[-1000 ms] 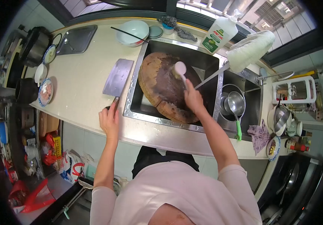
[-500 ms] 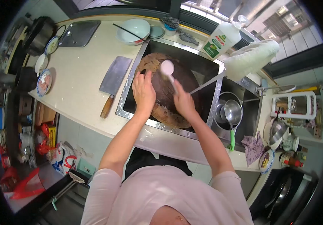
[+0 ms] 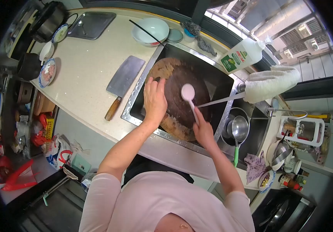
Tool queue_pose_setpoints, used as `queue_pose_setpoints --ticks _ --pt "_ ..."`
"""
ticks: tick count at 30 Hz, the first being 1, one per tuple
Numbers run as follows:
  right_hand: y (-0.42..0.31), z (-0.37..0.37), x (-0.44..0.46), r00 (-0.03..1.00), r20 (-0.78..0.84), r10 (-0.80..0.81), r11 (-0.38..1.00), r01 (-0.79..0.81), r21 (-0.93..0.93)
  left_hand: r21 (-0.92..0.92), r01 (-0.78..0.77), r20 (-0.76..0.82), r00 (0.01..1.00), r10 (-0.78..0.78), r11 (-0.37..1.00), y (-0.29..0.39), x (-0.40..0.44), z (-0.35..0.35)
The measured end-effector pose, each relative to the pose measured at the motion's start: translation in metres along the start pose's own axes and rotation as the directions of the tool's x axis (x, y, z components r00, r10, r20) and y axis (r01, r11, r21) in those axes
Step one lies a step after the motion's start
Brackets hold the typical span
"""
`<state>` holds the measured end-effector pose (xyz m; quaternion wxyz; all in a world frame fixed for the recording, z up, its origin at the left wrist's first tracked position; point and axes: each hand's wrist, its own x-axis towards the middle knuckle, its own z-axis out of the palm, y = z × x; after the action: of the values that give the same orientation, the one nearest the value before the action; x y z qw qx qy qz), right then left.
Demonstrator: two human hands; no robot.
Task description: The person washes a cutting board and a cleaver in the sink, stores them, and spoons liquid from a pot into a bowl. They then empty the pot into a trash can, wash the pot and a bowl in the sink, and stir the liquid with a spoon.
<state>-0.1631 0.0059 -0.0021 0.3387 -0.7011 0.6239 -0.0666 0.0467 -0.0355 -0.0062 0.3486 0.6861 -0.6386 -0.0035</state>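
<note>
Two bare hands of yours are at the round chopping board (image 3: 171,123), which sits over the left sink basin (image 3: 216,83), its wood dark in the middle and paler along the left and lower edge. Your right hand (image 3: 204,131) has its fingers closed around the handle of a pale pink brush (image 3: 188,92); the brush's rounded head is over the dark middle of the board, and its bristles are hidden from this angle. Your left hand (image 3: 155,101) lies over the board's left side with the fingers spread onto its upper face; you have the thumb out of sight, so I cannot tell whether that hand clasps the rim or only presses on it. A small dark patch shows by those fingertips, too unclear to name. To the left of the sink, a cleaver (image 3: 126,76) lies flat on the counter (image 3: 79,85), with its wooden handle pointing toward your side, apart from both hands. Beyond the board stands a white bowl (image 3: 155,28) with a dark stick (image 3: 143,30) across it, and a white bottle (image 3: 244,56) is near the far right corner of the basin. Toward your right, a steel ladle (image 3: 239,128) with a green handle rests over a pot.
</note>
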Motion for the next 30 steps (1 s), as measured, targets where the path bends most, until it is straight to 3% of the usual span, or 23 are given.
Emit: queue_pose_setpoints --ticks 1,2,6,9,10,12,13,16,17,18,22,23,24,26,28,30 --pt "0.002 0.006 0.031 0.999 -0.032 -0.004 0.996 0.000 -0.094 -0.001 0.002 -0.006 1.000 -0.002 1.000 -0.001 0.001 0.000" --pt "0.004 0.013 0.062 0.983 -0.147 -0.114 0.993 0.113 -0.020 0.001 0.001 -0.007 1.000 -0.001 1.000 -0.001 0.001 -0.001" --pt "-0.006 0.020 0.153 0.981 -0.193 0.020 0.987 -0.050 -0.153 0.010 0.006 -0.015 1.000 -0.006 1.000 -0.002 0.003 0.000" --pt "-0.001 0.015 0.126 0.990 -0.132 0.050 0.980 -0.074 -0.185 -0.021 0.005 -0.019 1.000 -0.005 1.000 -0.003 0.000 -0.002" --pt "0.015 0.018 0.109 0.984 -0.175 0.046 0.996 -0.058 -0.064 -0.030 0.012 -0.012 1.000 -0.012 0.999 -0.003 -0.001 -0.002" --pt "0.058 0.028 0.084 0.966 -0.216 0.139 0.980 -0.165 -0.107 -0.052 0.033 -0.016 0.999 -0.034 0.998 -0.003 0.000 -0.001" --pt "0.057 0.022 0.064 0.958 -0.174 0.228 0.972 -0.233 -0.010 -0.067 0.039 -0.024 0.999 -0.040 0.997 -0.002 0.001 -0.002" --pt "0.026 0.016 0.010 0.978 -0.179 0.105 0.993 -0.092 0.080 -0.078 0.040 -0.028 0.999 -0.042 0.996 -0.007 0.000 -0.001" --pt "0.000 0.007 -0.004 0.973 -0.005 0.230 0.957 -0.225 0.185 -0.076 0.041 -0.034 0.998 -0.043 0.996 -0.006 -0.001 0.001" --pt "-0.014 0.010 -0.012 0.995 -0.096 0.000 0.991 0.013 0.136 -0.065 0.045 -0.045 0.998 -0.048 0.997 -0.006 -0.001 0.001" --pt "-0.057 0.019 0.030 0.956 -0.152 -0.251 0.960 0.266 0.083 -0.128 0.082 -0.068 0.994 -0.091 0.988 -0.005 -0.001 -0.005" --pt "-0.055 0.025 0.055 0.911 -0.230 -0.341 0.929 0.364 0.064 -0.123 0.085 -0.078 0.992 -0.095 0.989 -0.005 -0.002 -0.006" --pt "-0.059 0.022 0.079 0.941 -0.187 -0.281 0.957 0.289 0.014 -0.124 0.084 -0.089 0.991 -0.096 0.989 -0.005 -0.002 -0.006" --pt "-0.063 0.020 0.121 0.996 -0.089 0.011 0.983 -0.027 -0.181 -0.140 0.093 -0.077 0.992 -0.104 0.986 -0.003 -0.002 -0.010" --pt "-0.011 0.039 0.159 0.979 -0.202 -0.007 0.987 -0.025 -0.156 -0.139 0.101 -0.072 0.991 -0.111 0.985 -0.004 -0.003 -0.007" --pt "0.008 0.029 0.138 0.985 -0.166 0.039 0.976 -0.074 -0.207 -0.150 0.113 -0.057 0.991 -0.123 0.982 -0.004 -0.003 -0.009"
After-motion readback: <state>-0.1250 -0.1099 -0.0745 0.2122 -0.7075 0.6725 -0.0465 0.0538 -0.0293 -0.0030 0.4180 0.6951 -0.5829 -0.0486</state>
